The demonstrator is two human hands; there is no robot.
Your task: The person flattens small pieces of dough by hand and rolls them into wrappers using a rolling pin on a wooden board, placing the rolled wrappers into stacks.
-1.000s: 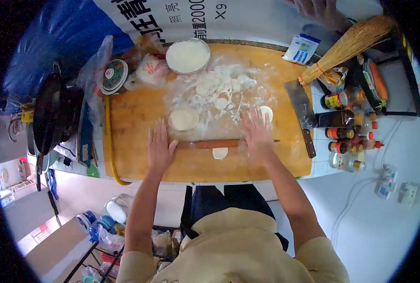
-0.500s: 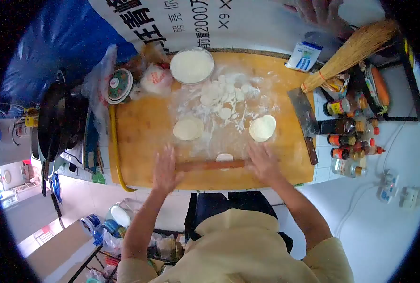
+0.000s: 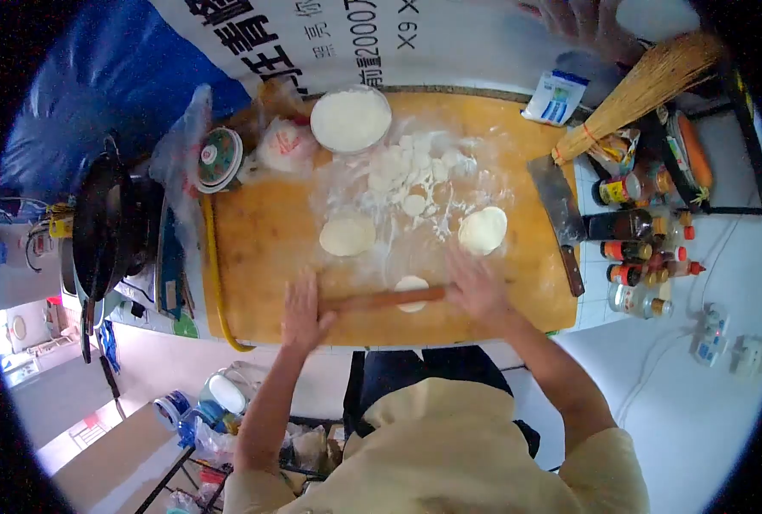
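A wooden rolling pin point(image 3: 372, 301) lies across the near part of a floured wooden board point(image 3: 261, 257). My left hand point(image 3: 302, 313) rests over its left end, fingers stretched forward. Over the right end lies my right hand point(image 3: 477, 287), fingers also extended and slightly blurred. Both palms press on the pin rather than wrapping round it. Under the pin is a small round dough wrapper point(image 3: 412, 283), showing on both sides of it. Farther up are two stacks of rolled wrappers, a left stack point(image 3: 348, 235) and a right stack point(image 3: 483, 230). Small flattened dough pieces point(image 3: 402, 167) lie in flour beyond them.
A bowl of flour point(image 3: 351, 120) stands at the back. On the right lie a cleaver point(image 3: 559, 210), a straw brush point(image 3: 638, 94) and several seasoning bottles point(image 3: 625, 251). A lidded container point(image 3: 220, 158), plastic bags and a dark pan point(image 3: 103, 227) are left.
The wrapper shows more below the pin now, and the pin's right end has tilted slightly upward. Both hands stay on the pin, and the whole view has shifted a little.
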